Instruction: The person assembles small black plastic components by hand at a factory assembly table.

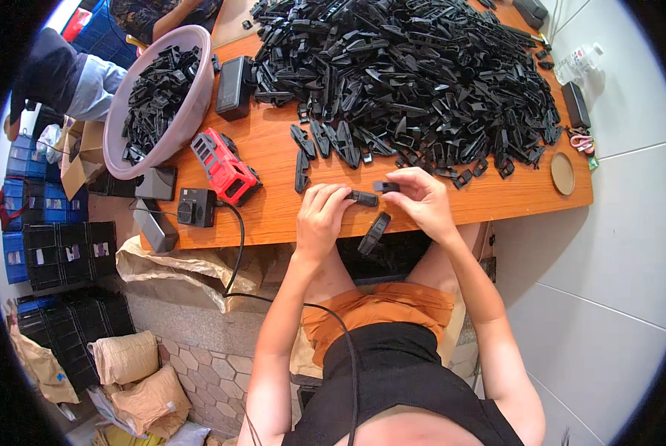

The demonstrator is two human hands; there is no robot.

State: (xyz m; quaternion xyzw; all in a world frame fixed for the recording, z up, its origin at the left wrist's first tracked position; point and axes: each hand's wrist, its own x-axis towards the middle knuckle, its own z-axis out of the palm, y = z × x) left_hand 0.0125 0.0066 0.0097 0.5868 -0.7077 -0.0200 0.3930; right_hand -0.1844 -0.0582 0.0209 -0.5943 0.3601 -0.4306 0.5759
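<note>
Near the table's front edge, my left hand pinches a slim black plastic piece that points to the right. Facing it, my right hand holds a small, squarish black plastic part between thumb and fingertips. The two pieces are close together; whether they touch I cannot tell. Just below them, a long black plastic clip appears at the table's edge, above my lap; whether it rests on anything is unclear. Beyond my hands, a large heap of black plastic parts covers much of the table, with several loose ones along its near side.
To the left stand a pinkish basin of black parts, a red toy truck, a black box and a small black device with a cable. At right are a round lid and a clear bottle.
</note>
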